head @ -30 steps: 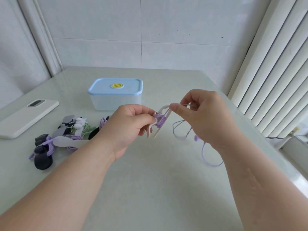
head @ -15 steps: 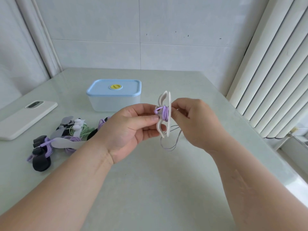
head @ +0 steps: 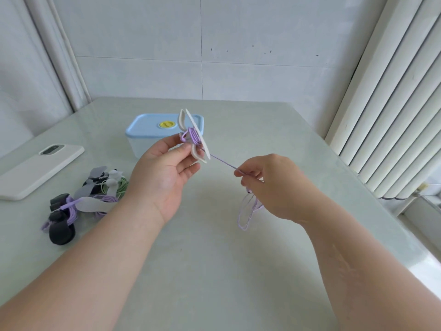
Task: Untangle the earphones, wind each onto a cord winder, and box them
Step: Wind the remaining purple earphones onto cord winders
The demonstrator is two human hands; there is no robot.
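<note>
Head view, left hand (head: 164, 177) pinches winder (head: 204, 146), cord (head: 223, 162) taut

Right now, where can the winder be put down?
Bare table lies nearer than the left hand and right hand, and on the right, out to the white slats. The left is crowded: phone, earphone pile, box behind them.

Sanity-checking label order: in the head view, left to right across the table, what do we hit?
White phone, face-down → pile of purple and green earphones on black and grey winders → left hand → white plastic cord winder → taut purple earphone cord → right hand → white vertical slats.
</note>
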